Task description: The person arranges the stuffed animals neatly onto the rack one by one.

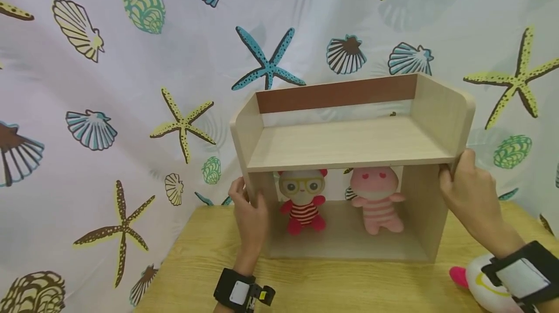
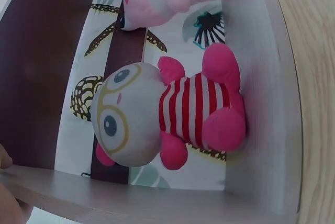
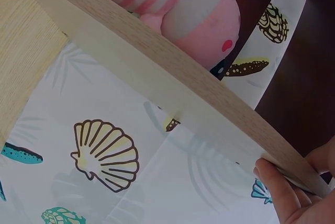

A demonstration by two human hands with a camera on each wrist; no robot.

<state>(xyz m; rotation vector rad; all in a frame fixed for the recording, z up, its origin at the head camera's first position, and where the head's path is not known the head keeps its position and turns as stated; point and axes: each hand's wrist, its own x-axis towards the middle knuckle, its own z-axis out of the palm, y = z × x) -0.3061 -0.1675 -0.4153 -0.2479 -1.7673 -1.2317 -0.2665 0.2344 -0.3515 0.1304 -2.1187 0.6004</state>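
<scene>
A small two-tier wooden shelf (image 1: 349, 140) stands on the table, turned slightly. My left hand (image 1: 251, 213) grips its left side panel, thumb at the inner face and fingers outside. On the right panel, just under the middle board, my right hand (image 1: 469, 194) holds the edge the same way; the right wrist view shows its fingers (image 3: 277, 187) along the outer face. Inside the lower compartment sit a red-and-white striped panda plush (image 1: 303, 206) with yellow glasses and a pink striped plush (image 1: 379, 206) with heart shapes on its head.
A white plush (image 1: 486, 288) with a pink part lies on the table at the right, partly behind the right wrist. The wooden table (image 1: 201, 259) extends left and in front of the shelf. A shell-and-starfish cloth (image 1: 131, 70) hangs behind.
</scene>
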